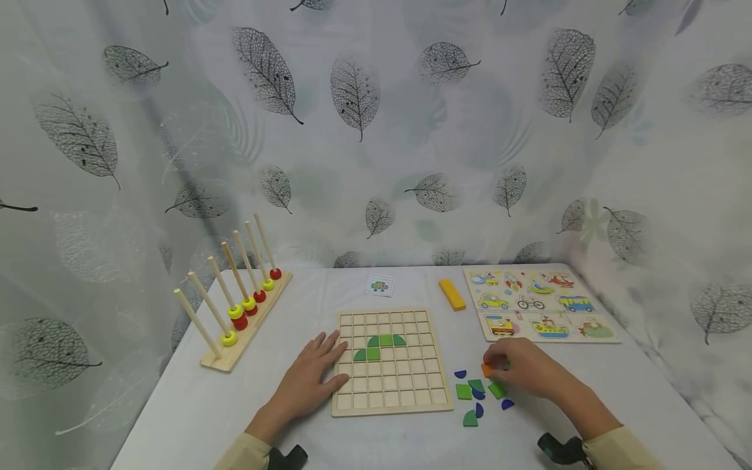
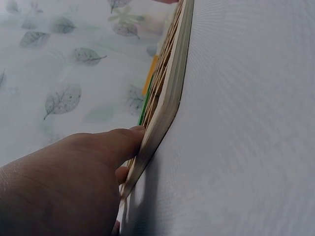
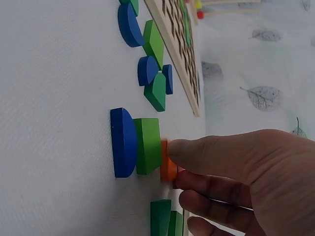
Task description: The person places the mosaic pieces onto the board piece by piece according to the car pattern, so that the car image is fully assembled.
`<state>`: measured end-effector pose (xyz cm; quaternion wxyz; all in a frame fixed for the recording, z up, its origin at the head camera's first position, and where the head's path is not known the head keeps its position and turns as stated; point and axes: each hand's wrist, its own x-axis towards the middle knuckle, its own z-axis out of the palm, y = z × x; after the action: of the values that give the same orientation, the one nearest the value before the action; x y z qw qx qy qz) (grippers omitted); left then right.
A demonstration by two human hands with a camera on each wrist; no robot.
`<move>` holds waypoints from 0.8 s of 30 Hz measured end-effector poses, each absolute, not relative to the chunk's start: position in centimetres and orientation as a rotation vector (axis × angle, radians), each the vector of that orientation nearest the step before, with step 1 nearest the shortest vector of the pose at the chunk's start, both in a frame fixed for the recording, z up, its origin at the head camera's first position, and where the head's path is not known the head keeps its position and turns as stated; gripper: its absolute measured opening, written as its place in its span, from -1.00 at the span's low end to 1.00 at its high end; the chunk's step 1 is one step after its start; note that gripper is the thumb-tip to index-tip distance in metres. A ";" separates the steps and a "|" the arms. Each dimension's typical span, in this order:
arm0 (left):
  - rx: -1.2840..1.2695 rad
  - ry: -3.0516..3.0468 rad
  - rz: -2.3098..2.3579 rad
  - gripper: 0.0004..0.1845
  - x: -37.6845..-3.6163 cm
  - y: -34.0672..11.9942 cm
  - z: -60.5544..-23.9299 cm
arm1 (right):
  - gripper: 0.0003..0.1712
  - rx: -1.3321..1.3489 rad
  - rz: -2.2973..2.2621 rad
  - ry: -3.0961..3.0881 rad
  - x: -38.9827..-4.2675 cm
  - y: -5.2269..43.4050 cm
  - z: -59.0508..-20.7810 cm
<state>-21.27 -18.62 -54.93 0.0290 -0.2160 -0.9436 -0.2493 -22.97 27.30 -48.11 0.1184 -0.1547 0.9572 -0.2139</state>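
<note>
Head view: five green wooden tiles [image 1: 379, 347] fill the square wooden grid board [image 1: 390, 405]; right hand [image 1: 525, 369] pinches a small orange wooden piece [image 3: 169, 167], left hand [image 1: 309, 378] lies flat on the board; loose blue and green pieces [image 1: 474, 393] wait on the tabletop [image 1: 194, 405].

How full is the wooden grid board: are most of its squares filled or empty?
Mostly empty. The grid board holds only a few green pieces near its top middle; the other squares show bare wood.

An orange piece [image 3: 168, 167] sits at the right fingers [image 3: 206, 153], with green and blue pieces [image 1: 477, 393] beside them. Under the left fingers [image 1: 320, 356] is a pale wooden grid board [image 1: 389, 385] bearing green pieces [image 1: 378, 346]. The surface [image 1: 194, 405] is white.
</note>
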 end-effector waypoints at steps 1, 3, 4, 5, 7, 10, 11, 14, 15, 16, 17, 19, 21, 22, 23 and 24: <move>-0.665 -2.908 -0.773 -0.28 -21.2 -18.6 -54.9 | -0.74 -0.449 -0.616 2.806 -23.0 27.3 -48.1; -0.664 -2.907 -0.776 -0.28 -21.3 -18.6 -54.9 | -0.72 -0.451 -0.597 2.819 -23.1 27.2 -48.1; -0.662 -2.906 -0.779 -0.28 -21.3 -18.6 -55.0 | -0.72 -0.456 -0.590 2.824 -23.0 27.2 -48.1; -0.661 -2.907 -0.779 -0.28 -21.3 -18.6 -55.0 | -0.72 -0.456 -0.585 2.830 -23.0 27.2 -48.1; -0.657 -2.906 -0.784 -0.28 -21.3 -18.6 -55.0 | -0.71 -0.465 -0.578 2.841 -23.0 27.1 -48.1; -0.653 -2.905 -0.783 -0.28 -21.2 -18.6 -54.9 | -0.70 -0.457 -0.576 2.859 -23.0 27.1 -48.3; -0.653 -2.906 -0.783 -0.28 -21.2 -18.6 -54.9 | -0.70 -0.457 -0.570 2.867 -23.0 27.0 -48.4; -0.656 -2.903 -0.782 -0.28 -21.2 -18.6 -54.8 | -0.70 -0.453 -0.568 2.884 -23.1 27.0 -48.7; -0.658 -2.903 -0.783 -0.28 -21.2 -18.6 -54.8 | -0.70 -0.459 -0.570 2.886 -23.1 27.0 -48.8; -0.658 -2.903 -0.784 -0.29 -21.2 -18.6 -54.8 | -0.70 -0.463 -0.572 2.886 -23.1 27.1 -48.8; -0.660 -2.905 -0.786 -0.28 -21.2 -18.6 -54.8 | -0.70 -0.465 -0.569 2.885 -23.1 27.1 -48.9; -0.659 -2.907 -0.787 -0.28 -21.2 -18.6 -54.8 | -0.70 -0.461 -0.575 2.876 -23.1 27.3 -48.8; -0.658 -2.912 -0.781 -0.28 -21.3 -18.6 -54.9 | -0.69 -0.458 -0.576 2.866 -23.1 27.5 -48.8; -0.657 -2.914 -0.776 -0.28 -21.3 -18.6 -54.9 | -0.69 -0.461 -0.574 2.861 -23.1 27.5 -48.7; -0.656 -2.914 -0.773 -0.28 -21.2 -18.6 -54.9 | -0.69 -0.465 -0.572 2.857 -23.1 27.6 -48.7; -0.655 -2.913 -0.771 -0.28 -21.2 -18.6 -54.9 | -0.69 -0.469 -0.574 2.854 -23.1 27.7 -48.7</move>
<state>-21.25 -18.59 -54.89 0.0289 -0.2122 -0.9443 -0.2499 -23.10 27.69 -48.66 0.0962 -0.1583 0.9634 -0.1937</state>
